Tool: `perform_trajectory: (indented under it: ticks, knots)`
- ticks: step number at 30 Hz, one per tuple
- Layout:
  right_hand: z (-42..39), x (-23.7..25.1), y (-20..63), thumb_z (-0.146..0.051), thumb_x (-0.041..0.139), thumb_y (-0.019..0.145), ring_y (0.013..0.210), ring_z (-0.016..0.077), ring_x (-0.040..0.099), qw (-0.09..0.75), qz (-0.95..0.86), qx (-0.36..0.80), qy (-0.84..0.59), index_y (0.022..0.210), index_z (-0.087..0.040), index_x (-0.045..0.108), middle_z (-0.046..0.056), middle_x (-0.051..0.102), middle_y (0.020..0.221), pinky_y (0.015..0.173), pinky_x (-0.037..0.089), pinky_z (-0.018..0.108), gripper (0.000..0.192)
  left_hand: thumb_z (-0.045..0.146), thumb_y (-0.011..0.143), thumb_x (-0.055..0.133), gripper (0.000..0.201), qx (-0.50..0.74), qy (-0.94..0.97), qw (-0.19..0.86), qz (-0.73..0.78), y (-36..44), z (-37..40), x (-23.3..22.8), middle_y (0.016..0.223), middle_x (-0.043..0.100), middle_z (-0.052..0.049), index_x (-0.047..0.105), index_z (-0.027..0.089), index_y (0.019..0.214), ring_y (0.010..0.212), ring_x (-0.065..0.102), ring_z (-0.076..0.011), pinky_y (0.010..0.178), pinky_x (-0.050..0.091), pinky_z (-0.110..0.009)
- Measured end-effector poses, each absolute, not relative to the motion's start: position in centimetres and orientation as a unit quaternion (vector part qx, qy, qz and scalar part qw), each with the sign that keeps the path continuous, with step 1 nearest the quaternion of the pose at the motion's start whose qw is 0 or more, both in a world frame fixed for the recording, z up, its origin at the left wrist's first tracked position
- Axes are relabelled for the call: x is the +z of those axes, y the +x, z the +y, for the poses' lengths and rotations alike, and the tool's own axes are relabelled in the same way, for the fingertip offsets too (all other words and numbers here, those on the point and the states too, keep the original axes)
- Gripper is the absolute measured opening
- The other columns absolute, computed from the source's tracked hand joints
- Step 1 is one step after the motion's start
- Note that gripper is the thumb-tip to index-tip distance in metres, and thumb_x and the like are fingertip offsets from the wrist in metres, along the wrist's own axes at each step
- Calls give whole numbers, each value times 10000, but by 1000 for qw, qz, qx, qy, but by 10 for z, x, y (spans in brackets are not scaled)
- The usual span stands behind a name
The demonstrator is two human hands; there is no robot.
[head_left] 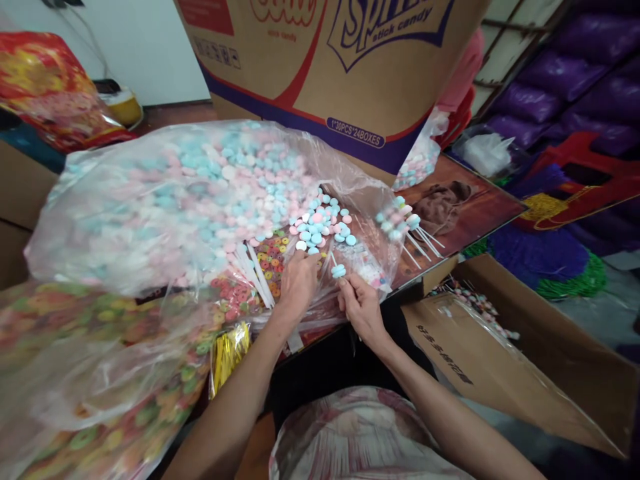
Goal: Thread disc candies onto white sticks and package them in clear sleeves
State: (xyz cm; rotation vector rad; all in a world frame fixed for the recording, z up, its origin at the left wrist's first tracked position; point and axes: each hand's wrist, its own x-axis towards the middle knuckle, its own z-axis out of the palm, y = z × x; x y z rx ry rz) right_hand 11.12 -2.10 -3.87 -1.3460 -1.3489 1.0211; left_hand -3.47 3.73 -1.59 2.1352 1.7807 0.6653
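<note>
My right hand (363, 307) is closed, thumb and fingers pinching at a white stick with blue candies (339, 271) threaded on it. Close by on the left, my left hand (299, 277) is curled at the near edge of a loose pile of pastel candies (320, 223); what its fingertips hold is hidden. Beside that hand lie a bunch of white sticks (255, 275) and small coloured candy rings (273, 257). Several finished candy sticks (400, 220) lie to the right of the pile, their white ends pointing toward the table edge.
A big clear bag of pastel candies (170, 193) covers the table's left side. Nearer me is a bag of ring candies (100, 387), with gold twist ties (230, 353) beside it. A large carton (310, 73) stands behind. At lower right, an open cardboard box (500, 373) contains candy sticks.
</note>
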Motion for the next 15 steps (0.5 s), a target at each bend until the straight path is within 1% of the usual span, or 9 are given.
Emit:
perform_trajectory:
  ticks: [2, 6, 8, 11, 13, 15]
  knots:
    - [-22, -39, 110, -366, 483, 985, 480, 103, 409, 478, -554, 403, -550, 721, -213, 516, -54, 476, 531, 496, 328, 239, 307, 172, 930, 503, 270, 211, 742, 127, 624, -32, 37, -18, 982, 660, -100, 761, 216, 999, 886, 640, -233, 739, 469, -322]
    - [-23, -38, 109, -344, 479, 987, 469, 101, 412, 488, -549, 406, -544, 726, -216, 509, -60, 472, 522, 497, 334, 241, 293, 188, 909, 558, 162, 220, 736, 110, 631, -34, 34, -22, 1007, 659, -98, 720, 192, 918, 887, 633, -238, 716, 448, -322]
    - [-24, -37, 110, -341, 480, 990, 467, 99, 416, 490, -544, 418, -538, 730, -217, 507, -63, 471, 523, 498, 339, 239, 289, 176, 893, 572, 119, 233, 738, 114, 623, -37, 34, -24, 973, 667, -85, 688, 192, 912, 883, 630, -236, 711, 441, -317]
    - [-23, -37, 111, -343, 483, 994, 474, 97, 426, 486, -541, 436, -530, 732, -215, 509, -62, 473, 529, 498, 339, 235, 293, 161, 880, 565, 104, 258, 733, 136, 614, -40, 34, -28, 878, 668, -57, 659, 198, 905, 820, 625, -220, 707, 439, -310]
    - [-23, -38, 112, -345, 480, 996, 478, 97, 432, 482, -540, 447, -526, 735, -213, 514, -59, 475, 531, 497, 336, 233, 294, 157, 881, 551, 146, 291, 719, 162, 610, -41, 35, -29, 840, 672, -39, 658, 197, 972, 774, 624, -204, 717, 451, -306]
    - [-22, -38, 113, -352, 477, 996, 475, 94, 431, 478, -532, 460, -526, 728, -212, 512, -55, 481, 537, 492, 334, 232, 305, 153, 890, 530, 251, 319, 716, 181, 594, -41, 38, -28, 849, 685, -31, 658, 196, 1102, 783, 632, -196, 749, 468, -304]
